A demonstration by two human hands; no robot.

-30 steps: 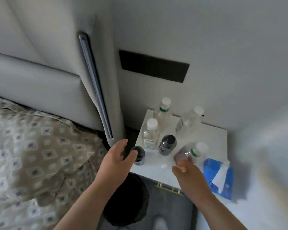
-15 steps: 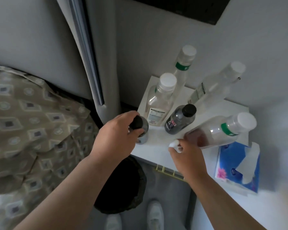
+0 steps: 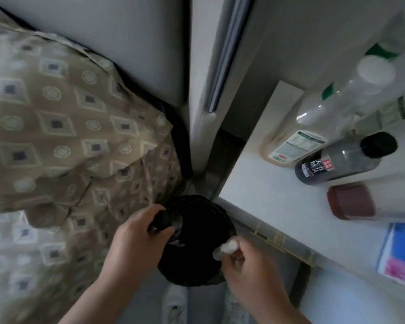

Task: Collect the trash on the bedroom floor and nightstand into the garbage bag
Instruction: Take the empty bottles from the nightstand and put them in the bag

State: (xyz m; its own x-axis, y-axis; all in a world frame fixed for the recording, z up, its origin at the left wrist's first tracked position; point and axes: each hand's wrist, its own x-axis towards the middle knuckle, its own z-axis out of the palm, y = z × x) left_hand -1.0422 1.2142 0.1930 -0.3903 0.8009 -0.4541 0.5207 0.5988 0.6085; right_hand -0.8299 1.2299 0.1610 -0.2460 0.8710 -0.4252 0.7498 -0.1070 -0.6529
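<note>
1. Small dark plastic bottle with a black cap (image 3: 170, 226): held directly over the mouth of the black garbage bag (image 3: 211, 270), not yet released. Motion blur hides the label.
2. Left hand (image 3: 136, 239): fingers and thumb curled round the dark bottle's upper part, gripping it from the bed side.
3. Small white plastic cap (image 3: 226, 249): pinched at the fingertips of the right hand (image 3: 253, 267), at the bag's rim on the nightstand side. The other fingers are folded in.
4. Garbage bag: round, open, standing on the floor between the bed and the white nightstand (image 3: 267, 195), just below the nightstand's front corner.
5. On the nightstand top:
   - a clear square bottle with a white cap and green-printed label (image 3: 323, 127), nearest the wall;
   - a dark grey bottle with a black cap and red-and-white label (image 3: 341, 160), just in front of it;
   - a clear bottle with a reddish-brown base (image 3: 351, 202), lying on its side;
   - a blue tissue pack with a pink flower (image 3: 400, 253) at the front right edge.
6. Beige diamond-patterned bedspread (image 3: 56, 136) fills the left side, under a grey padded headboard (image 3: 103, 24).
7. White shoes (image 3: 174, 305) are visible on the floor below the bag.
</note>
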